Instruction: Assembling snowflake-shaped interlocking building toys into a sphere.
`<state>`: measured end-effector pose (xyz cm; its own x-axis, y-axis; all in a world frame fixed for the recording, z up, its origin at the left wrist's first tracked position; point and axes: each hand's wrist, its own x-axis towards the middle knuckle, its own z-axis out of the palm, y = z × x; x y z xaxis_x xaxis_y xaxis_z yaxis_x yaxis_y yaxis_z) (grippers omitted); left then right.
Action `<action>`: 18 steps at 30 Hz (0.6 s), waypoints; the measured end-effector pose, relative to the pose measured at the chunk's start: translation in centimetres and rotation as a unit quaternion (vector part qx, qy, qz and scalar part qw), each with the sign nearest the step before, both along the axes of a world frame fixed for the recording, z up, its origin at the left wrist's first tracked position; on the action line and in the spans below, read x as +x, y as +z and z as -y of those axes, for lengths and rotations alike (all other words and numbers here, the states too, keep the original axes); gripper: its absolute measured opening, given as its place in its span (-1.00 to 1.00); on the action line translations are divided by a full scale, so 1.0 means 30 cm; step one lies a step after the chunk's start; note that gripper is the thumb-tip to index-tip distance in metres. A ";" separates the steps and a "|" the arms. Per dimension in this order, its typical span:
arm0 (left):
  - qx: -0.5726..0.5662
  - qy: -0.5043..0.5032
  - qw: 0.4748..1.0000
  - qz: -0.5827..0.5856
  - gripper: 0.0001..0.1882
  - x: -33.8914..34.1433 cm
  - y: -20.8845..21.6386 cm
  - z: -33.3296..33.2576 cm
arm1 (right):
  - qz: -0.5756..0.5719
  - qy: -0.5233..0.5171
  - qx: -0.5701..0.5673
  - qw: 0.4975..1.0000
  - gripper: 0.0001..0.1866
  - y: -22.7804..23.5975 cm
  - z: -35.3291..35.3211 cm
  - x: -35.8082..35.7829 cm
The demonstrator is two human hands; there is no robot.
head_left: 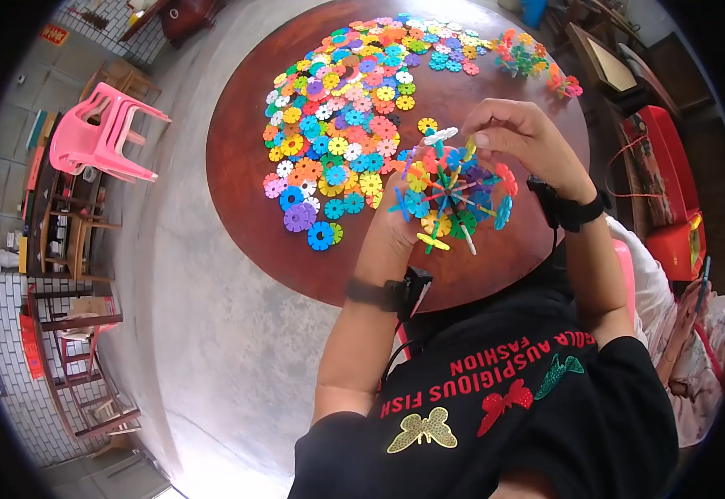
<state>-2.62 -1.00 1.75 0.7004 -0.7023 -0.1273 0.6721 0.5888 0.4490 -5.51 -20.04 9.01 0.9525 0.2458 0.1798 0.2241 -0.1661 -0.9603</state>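
Above the near part of the round table, a ball-like build of interlocking plastic flower discs in many colours rests in my left hand. Its discs stick out on spokes in all directions and hide most of that hand's fingers. At the top of the build, my right hand pinches a yellow disc between thumb and fingertips; whether it is slotted in, I cannot tell. A white disc juts up beside it. Loose flower discs cover the table beyond my left hand in a wide spread.
The dark red-brown round table fills the middle. Another disc build stands at its far right. Stacked pink plastic chairs stand on the floor at left. A person in light patterned clothes sits at right, holding a phone.
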 end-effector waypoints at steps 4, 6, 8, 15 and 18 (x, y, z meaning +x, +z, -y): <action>0.086 0.043 0.994 0.052 -0.62 -0.006 -0.017 0.003 | 0.000 -0.018 0.010 1.000 -0.89 -0.010 0.000 -0.008; 0.100 0.041 0.991 0.083 -0.61 0.003 -0.031 0.006 | -0.004 -0.023 0.029 0.999 -0.89 -0.013 -0.003 -0.007; -0.005 -0.003 1.000 0.000 -0.55 0.012 -0.027 0.014 | -0.007 -0.029 0.047 0.998 -0.89 -0.017 -0.001 -0.006; -0.065 -0.044 0.996 -0.051 -0.32 0.033 0.004 0.049 | 0.013 -0.106 0.045 0.993 -0.88 -0.036 0.028 -0.003; -0.076 -0.034 0.996 -0.024 -0.20 0.020 0.031 0.035 | 0.016 -0.131 0.055 0.990 -0.87 -0.042 0.030 -0.001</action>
